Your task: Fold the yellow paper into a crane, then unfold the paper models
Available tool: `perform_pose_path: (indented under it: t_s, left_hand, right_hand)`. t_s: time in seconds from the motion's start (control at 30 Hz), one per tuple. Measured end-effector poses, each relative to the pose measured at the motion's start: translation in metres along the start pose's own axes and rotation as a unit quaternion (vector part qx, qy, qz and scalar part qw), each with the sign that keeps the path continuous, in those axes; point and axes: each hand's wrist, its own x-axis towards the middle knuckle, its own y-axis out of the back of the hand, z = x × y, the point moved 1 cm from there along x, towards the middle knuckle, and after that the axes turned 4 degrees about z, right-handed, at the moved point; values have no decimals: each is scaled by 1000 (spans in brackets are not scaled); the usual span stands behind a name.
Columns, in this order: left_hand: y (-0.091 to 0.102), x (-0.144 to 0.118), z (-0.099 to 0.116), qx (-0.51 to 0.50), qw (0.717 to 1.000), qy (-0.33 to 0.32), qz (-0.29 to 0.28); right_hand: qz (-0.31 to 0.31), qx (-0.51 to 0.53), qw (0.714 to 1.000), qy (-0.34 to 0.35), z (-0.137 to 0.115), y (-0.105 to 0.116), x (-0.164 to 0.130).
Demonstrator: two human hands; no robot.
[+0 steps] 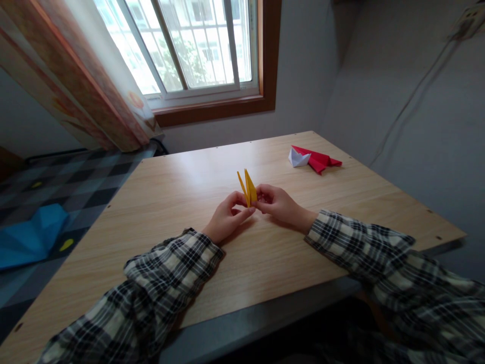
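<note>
Over the middle of the table (182, 184), well in from every edge, I have the yellow paper (252, 191) between two bare hands. The left hand (226, 216) has thumb and fingers drawn narrow on its lower left part; the right hand (281, 203) pinches its lower right side — its remaining fingers are too hidden to read. I judge this low grip steadies the folded base and leaves the upper points free. Whether the base touches the wood, I cannot tell.

The paper's long axis stands close to upright; two slim points aim upward, parted by a narrow gap, the left one leaning towards the left edge. Near the far right corner, the white paper (298, 157) sits against the red paper (322, 161) — probably put there to spare working room. Past the left edge, the blue paper (34, 235) lies on a checked cloth (96, 174).
</note>
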Motion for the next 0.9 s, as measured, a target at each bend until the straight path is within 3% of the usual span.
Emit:
perform_pose_path:
  t_s: [0.3, 0.53, 0.9]
  left_hand:
    - [0, 0, 1, 10, 1000, 16, 19]
    - [0, -1, -4, -48, 996, 53, 44]
    - [1, 0, -5, -34, 997, 51, 41]
  right_hand:
    - [14, -16, 1000, 4, 0, 2, 1]
    - [29, -12, 999, -18, 1, 1, 1]
    - [9, -122, 992, 28, 3, 5, 3]
